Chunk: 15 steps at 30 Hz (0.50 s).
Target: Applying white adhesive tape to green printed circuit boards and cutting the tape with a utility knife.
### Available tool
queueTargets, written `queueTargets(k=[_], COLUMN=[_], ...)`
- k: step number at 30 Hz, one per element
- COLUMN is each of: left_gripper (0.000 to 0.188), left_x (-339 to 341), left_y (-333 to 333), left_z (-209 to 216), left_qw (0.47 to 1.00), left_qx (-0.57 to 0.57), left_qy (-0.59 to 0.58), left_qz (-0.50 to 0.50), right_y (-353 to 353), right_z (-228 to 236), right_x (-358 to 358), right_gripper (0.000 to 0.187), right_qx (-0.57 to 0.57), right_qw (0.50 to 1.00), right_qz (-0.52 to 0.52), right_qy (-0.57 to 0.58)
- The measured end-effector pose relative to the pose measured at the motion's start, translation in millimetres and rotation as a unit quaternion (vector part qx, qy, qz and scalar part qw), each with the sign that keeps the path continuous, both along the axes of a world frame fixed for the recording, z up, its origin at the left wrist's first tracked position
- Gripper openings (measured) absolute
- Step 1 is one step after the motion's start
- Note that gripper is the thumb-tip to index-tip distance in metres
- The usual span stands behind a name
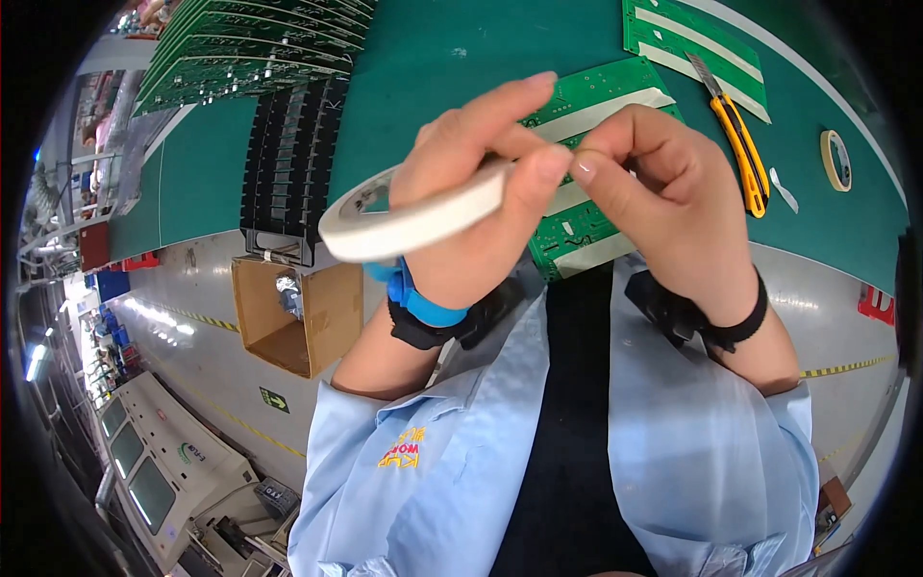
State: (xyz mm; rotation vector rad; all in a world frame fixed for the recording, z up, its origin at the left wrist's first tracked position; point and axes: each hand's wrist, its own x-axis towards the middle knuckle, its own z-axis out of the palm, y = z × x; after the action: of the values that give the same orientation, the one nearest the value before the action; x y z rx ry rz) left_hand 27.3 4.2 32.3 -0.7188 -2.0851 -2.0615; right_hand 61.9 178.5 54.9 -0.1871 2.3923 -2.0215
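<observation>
Plainly, the left hand [481, 245] grasps the tape roll [413, 231], left of the right hand [675, 197], whose fingers [615, 197] pinch, contents unclear.

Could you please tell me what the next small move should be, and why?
Perhaps the right hand should gently pull away from the tape roll, if it has the loose end, which is hard to make out: the left hand holds the roll, and both hands' fingertips lie close together above the green board.

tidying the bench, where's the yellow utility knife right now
In the head view, the yellow utility knife lies on the green tabletop at upper right, just right of the right hand, its blade overlapping the near edge of a green circuit board.
</observation>
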Motion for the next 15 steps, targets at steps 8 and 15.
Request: queueTargets(k=[8, 15], left_gripper=[0.045, 0.058], left_x=[1, -6], left_y=[-6, -12], left_z=[4, 6], left_qw=[0.989, 0.950], left_qx=[-0.122, -0.197], left_qy=[0.084, 0.237], left_qz=[0.000, -0.045], right_y=[19, 15], right_z=[21, 21], right_x=[-3, 4], right_gripper=[0.012, 0.012], right_qx=[-0.032, -0.003], right_qw=[0.983, 0.989], right_qz=[0.075, 0.050], right_qy=[-0.164, -0.141])
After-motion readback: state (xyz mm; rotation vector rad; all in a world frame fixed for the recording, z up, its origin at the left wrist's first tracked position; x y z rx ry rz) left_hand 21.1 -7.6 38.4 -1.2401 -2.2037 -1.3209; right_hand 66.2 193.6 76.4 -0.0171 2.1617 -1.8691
